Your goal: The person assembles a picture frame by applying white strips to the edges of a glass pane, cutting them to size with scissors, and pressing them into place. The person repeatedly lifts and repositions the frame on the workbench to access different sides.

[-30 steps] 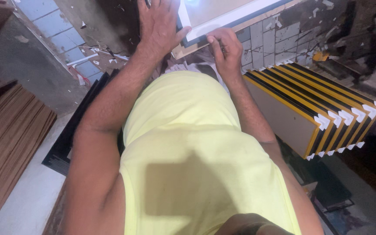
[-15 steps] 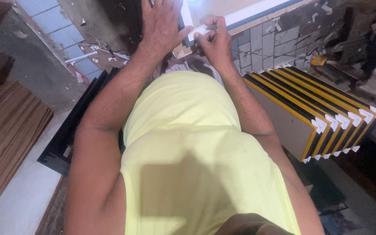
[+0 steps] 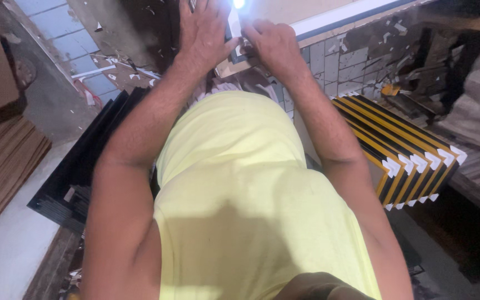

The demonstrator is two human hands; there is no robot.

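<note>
The person is fitting a small white corner piece [image 3: 234, 25] onto the near corner of a white frame [image 3: 340, 14] lying on the far surface [image 3: 362, 50]. The left hand [image 3: 204, 33] presses flat beside it. The right hand [image 3: 270, 44] pinches the piece (a bright glare hides part of it). Next it needs a firm, straight push. The frame's long side runs off to the right.

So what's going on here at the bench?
A person in a yellow shirt leans over a workbench. The left hand lies flat on a white-edged frame while the right hand pinches at its corner. A stack of black-and-yellow frames with white corner guards stands to the right, and black frames lie to the left.
</note>
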